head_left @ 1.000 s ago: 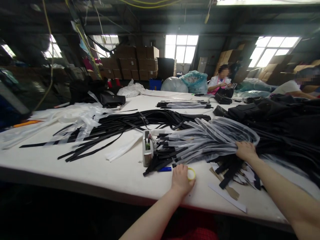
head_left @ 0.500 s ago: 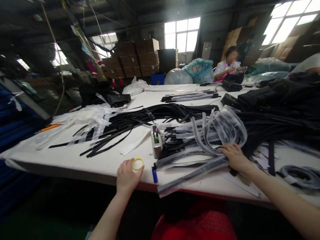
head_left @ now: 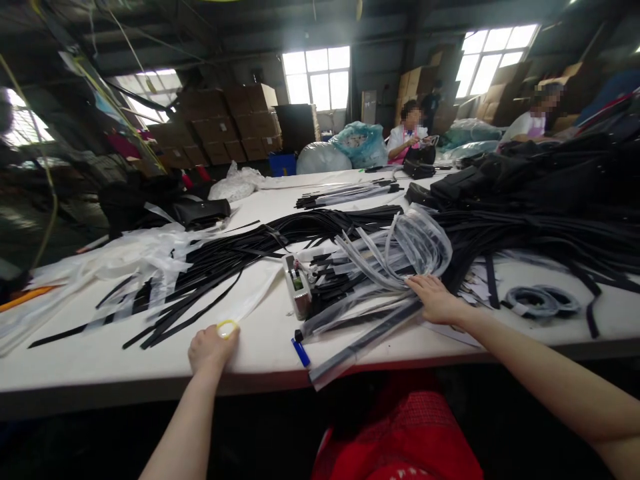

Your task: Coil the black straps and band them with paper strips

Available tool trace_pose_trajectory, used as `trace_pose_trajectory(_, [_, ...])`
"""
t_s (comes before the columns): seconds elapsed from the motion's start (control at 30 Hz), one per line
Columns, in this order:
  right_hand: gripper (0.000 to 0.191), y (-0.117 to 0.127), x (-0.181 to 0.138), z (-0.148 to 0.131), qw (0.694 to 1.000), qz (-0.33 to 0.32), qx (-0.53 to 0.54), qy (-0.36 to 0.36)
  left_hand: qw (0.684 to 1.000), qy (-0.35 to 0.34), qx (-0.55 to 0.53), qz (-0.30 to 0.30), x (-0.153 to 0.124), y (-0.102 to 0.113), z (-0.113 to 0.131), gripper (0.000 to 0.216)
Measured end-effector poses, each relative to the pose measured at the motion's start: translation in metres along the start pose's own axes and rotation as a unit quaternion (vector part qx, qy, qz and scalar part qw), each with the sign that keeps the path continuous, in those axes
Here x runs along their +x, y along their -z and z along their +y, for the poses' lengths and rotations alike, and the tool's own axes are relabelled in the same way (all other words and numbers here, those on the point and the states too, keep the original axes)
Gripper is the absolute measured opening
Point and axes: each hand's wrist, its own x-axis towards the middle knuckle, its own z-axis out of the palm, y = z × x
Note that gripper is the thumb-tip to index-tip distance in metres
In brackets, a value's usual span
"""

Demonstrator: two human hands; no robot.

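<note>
Curled fingers of the left hand [head_left: 213, 348] pinch a yellow tape ring [head_left: 227, 327] against the worktop [head_left: 260, 363], close to its near edge, while the right hand [head_left: 436, 300] lies flat and spread, palm down, gripping nothing, on a bundle of plastic-sleeved straps [head_left: 380, 267] near the middle of the near side. One sleeved strap [head_left: 360, 345] juts out over the near edge just beside that hand. Between the hands stand a small tape dispenser [head_left: 297, 293] and a blue lighter [head_left: 301, 352]. Farther left a spread of bare black straps [head_left: 240, 257] runs toward the left edge, partly under loose clear sleeves [head_left: 135, 257], so by the look of it part of the lot is sleeved and a good deal remains uncovered. A dark heap [head_left: 550, 193] fills the right side, and two co-workers [head_left: 413, 133] sit at the far edge
</note>
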Motion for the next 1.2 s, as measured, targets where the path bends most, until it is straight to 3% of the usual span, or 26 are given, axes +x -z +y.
trace_pose_trajectory(0.1, [0.080, 0.011, -0.002, -0.019, 0.999, 0.025, 0.028, 0.019, 0.999, 0.028, -0.033, 0.007, -0.005, 0.003, -0.002, 0.079])
trace_pose_trajectory(0.2, [0.057, 0.018, -0.006, -0.046, 0.996, 0.020, 0.060, 0.066, 0.986, 0.014, -0.093, 0.139, -0.028, 0.010, 0.010, 0.085])
trace_pose_trajectory(0.3, [0.041, 0.010, -0.012, -0.071, 0.994, -0.018, 0.048, 0.099, 0.950, -0.126, -0.170, 0.229, -0.070, 0.017, 0.035, 0.075])
trace_pose_trajectory(0.4, [0.026, -0.001, -0.013, -0.088, 0.996, -0.027, 0.010, 0.084, 0.909, -0.262, -0.254, 0.203, -0.121, 0.025, 0.066, 0.064])
trace_pose_trajectory(0.47, [0.020, -0.003, -0.016, -0.095, 0.997, -0.012, 0.006, 0.082, 0.883, -0.323, -0.306, 0.149, -0.153, 0.035, 0.087, 0.052])
trace_pose_trajectory(0.57, [0.022, 0.006, -0.027, -0.105, 0.995, 0.039, 0.022, 0.093, 0.850, -0.381, -0.363, 0.007, -0.189, 0.053, 0.113, 0.037])
trace_pose_trajectory(0.7, [0.022, 0.025, -0.049, -0.114, 0.990, 0.067, 0.046, 0.114, 0.804, -0.378, -0.415, -0.195, -0.209, 0.067, 0.141, 0.048])
trace_pose_trajectory(0.77, [0.021, 0.033, -0.058, -0.113, 0.989, 0.063, 0.055, 0.125, 0.766, -0.370, -0.424, -0.310, -0.214, 0.065, 0.149, 0.055])
trace_pose_trajectory(0.83, [0.019, 0.038, -0.065, -0.111, 0.989, 0.059, 0.052, 0.128, 0.703, -0.341, -0.421, -0.461, -0.218, 0.060, 0.153, 0.067])
trace_pose_trajectory(0.9, [0.017, 0.042, -0.069, -0.108, 0.990, 0.057, 0.039, 0.126, 0.612, -0.292, -0.402, -0.615, -0.221, 0.056, 0.151, 0.077])
trace_pose_trajectory(0.97, [0.016, 0.043, -0.071, -0.107, 0.990, 0.057, 0.028, 0.129, 0.530, -0.260, -0.384, -0.710, -0.224, 0.054, 0.145, 0.071])
trace_pose_trajectory(1.0, [0.015, 0.042, -0.072, -0.106, 0.989, 0.058, 0.026, 0.131, 0.506, -0.257, -0.380, -0.731, -0.225, 0.054, 0.141, 0.064])
trace_pose_trajectory(1.07, [0.014, 0.039, -0.072, -0.103, 0.988, 0.056, 0.034, 0.140, 0.488, -0.258, -0.385, -0.740, -0.229, 0.059, 0.133, 0.051])
trace_pose_trajectory(1.13, [0.014, 0.033, -0.068, -0.093, 0.986, 0.049, 0.061, 0.146, 0.490, -0.258, -0.399, -0.731, -0.233, 0.069, 0.122, 0.046])
trace_pose_trajectory(1.2, [0.015, 0.029, -0.056, -0.072, 0.985, 0.056, 0.130, 0.101, 0.495, -0.265, -0.431, -0.706, -0.239, 0.083, 0.111, 0.046])
